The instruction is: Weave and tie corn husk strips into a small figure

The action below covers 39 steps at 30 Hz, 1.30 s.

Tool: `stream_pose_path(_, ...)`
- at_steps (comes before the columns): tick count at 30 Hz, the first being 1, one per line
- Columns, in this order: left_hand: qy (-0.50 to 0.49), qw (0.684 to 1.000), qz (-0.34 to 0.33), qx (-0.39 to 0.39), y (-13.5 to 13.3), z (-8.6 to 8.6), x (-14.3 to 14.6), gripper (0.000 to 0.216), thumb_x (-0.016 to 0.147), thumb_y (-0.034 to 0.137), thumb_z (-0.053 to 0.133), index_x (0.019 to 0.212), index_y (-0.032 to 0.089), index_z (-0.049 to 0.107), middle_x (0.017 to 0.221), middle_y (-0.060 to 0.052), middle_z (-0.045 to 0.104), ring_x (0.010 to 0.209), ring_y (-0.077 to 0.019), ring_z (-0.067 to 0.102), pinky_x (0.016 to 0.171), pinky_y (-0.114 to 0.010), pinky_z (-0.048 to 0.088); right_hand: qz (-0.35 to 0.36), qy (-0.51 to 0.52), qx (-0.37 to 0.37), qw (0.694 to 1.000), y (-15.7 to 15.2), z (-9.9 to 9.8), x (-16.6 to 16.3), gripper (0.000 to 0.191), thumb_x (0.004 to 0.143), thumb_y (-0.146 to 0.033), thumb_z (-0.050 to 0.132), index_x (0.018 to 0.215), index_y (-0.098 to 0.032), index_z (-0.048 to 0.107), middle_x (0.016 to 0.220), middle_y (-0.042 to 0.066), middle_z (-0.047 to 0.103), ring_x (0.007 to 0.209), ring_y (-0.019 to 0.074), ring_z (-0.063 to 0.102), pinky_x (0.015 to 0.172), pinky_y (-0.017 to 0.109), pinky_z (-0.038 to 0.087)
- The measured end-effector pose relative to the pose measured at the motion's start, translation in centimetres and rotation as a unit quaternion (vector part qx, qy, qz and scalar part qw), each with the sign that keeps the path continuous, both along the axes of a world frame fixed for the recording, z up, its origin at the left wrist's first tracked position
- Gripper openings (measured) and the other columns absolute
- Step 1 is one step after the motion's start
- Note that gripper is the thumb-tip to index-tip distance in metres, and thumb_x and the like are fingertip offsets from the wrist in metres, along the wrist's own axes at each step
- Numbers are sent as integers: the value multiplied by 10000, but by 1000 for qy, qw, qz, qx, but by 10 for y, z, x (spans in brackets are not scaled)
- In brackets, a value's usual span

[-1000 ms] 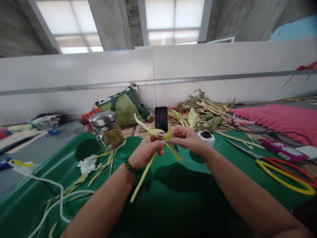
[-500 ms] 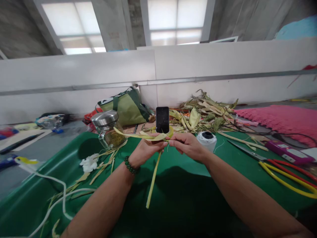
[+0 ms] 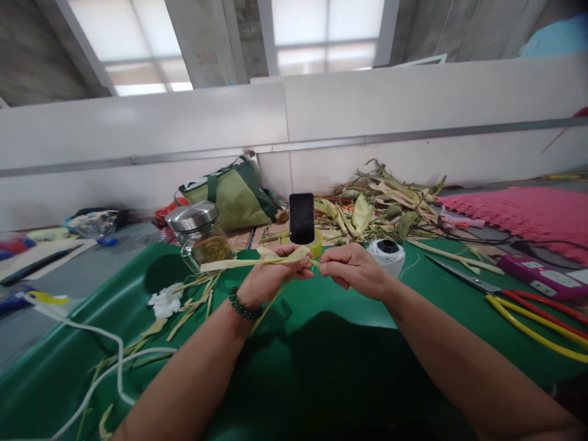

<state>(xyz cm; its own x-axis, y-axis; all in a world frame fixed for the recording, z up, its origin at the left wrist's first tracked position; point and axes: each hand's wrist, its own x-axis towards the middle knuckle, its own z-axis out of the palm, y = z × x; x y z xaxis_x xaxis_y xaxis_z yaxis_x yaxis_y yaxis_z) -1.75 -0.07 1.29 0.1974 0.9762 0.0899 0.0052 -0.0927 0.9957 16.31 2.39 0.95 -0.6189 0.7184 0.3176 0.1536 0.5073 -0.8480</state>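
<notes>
Pale green corn husk strips [image 3: 229,264] lie across my left hand [image 3: 270,278], whose fingers are closed on them. One strip points left toward the glass jar, and another hangs down behind the wrist with the green bead bracelet [image 3: 243,304]. My right hand [image 3: 351,268] is closed in a pinch at the right end of the husk, close to the left fingertips. A thin pale thread shows between the two hands. Just beyond them stands a phone [image 3: 302,218], upright in a roll of yellowish tape [image 3: 316,246]. Right of my right hand is a white thread spool [image 3: 386,256].
Left of the hands stands a lidded glass jar [image 3: 206,245], with crumpled white tissue [image 3: 165,300] and husk scraps nearby. A husk pile [image 3: 381,202] lies at the back. Large scissors [image 3: 493,291] and a purple device [image 3: 542,277] are at right, a white cable [image 3: 117,349] at left.
The strip pointing left has swung lower, and the hanging strip has moved left behind my left wrist. My right hand has shifted slightly right, widening the gap between the hands.
</notes>
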Motion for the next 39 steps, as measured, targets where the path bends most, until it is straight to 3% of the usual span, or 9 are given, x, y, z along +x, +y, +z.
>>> stream_pose_path(7, 40, 998, -54, 11, -3, 0, 2, 338, 614, 400, 784, 732, 139, 604, 599, 28, 588, 517, -94, 581, 523, -210, 478, -27, -22, 63, 997, 2, -2, -3, 296, 783, -289, 465, 510, -175, 444, 406, -47, 409, 401, 58, 347, 429, 204, 263)
stream_pose_path(15, 20, 999, -32, -19, 0, -4, 2, 353, 653, 448, 750, 668, 140, 578, 614, 3, 620, 510, -95, 612, 526, -201, 505, -42, -29, 110, 993, 2, -4, -4, 255, 760, -243, 435, 515, -174, 407, 480, -48, 334, 474, 69, 308, 483, 230, 246)
stream_pose_path(19, -19, 999, -11, -45, 3, -7, 3, 279, 683, 365, 746, 701, 136, 587, 633, -6, 647, 518, -93, 616, 537, -197, 503, -52, -50, 137, 988, 3, -6, -6, 274, 770, -240, 425, 508, -175, 378, 490, -49, 305, 491, 72, 290, 494, 236, 230)
stream_pose_path(24, -78, 988, 17, -134, 6, -6, 0, 110, 769, 204, 653, 732, 120, 593, 595, -11, 641, 507, -92, 612, 535, -189, 491, -53, -45, 130, 989, 3, -8, -7, 275, 762, -241, 435, 501, -177, 378, 486, -49, 304, 488, 74, 294, 488, 235, 225)
stream_pose_path(30, -123, 976, -43, -174, 8, -5, -7, 124, 767, 242, 603, 781, 119, 604, 631, -51, 677, 538, -133, 647, 605, -245, 523, -57, -25, 90, 994, 1, -7, -4, 241, 743, -205, 438, 503, -175, 447, 426, -51, 352, 445, 75, 322, 466, 224, 249)
stream_pose_path(39, -108, 978, -98, -150, 5, -5, -5, 157, 635, 195, 633, 775, 126, 615, 733, -63, 703, 650, -168, 685, 699, -282, 529, -99, -68, 183, 976, 5, -7, -1, 290, 845, -323, 524, 609, -160, 566, 536, -20, 480, 528, 91, 395, 517, 225, 272)
